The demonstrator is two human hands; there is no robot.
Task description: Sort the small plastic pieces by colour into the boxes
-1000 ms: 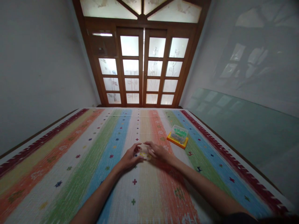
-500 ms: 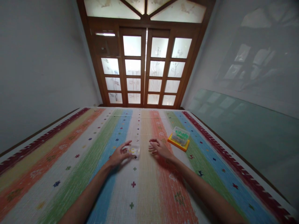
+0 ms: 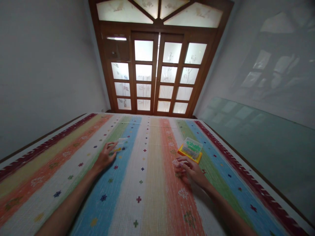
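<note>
A small clear plastic box with something yellow in it is over the blue stripe of the cloth. My left hand grips it from its left side, thumb nearer to me and fingers at the far side. Over the orange stripe, my right hand hovers with loosely bent fingers pointing left, and I see nothing in them. Just beyond its knuckles lies an orange-yellow tray, with a clear case marked in green on top. What the case contains is too small to make out.
A striped cloth covers the long table. Walls stand on both sides, with a pale green glass panel leaning at the right. Wooden doors with frosted panes are at the far end.
My left hand has carried the small clear box leftward and farther away, from the middle white stripe to the blue one. My right hand has shifted right, closer to the orange-yellow tray.
</note>
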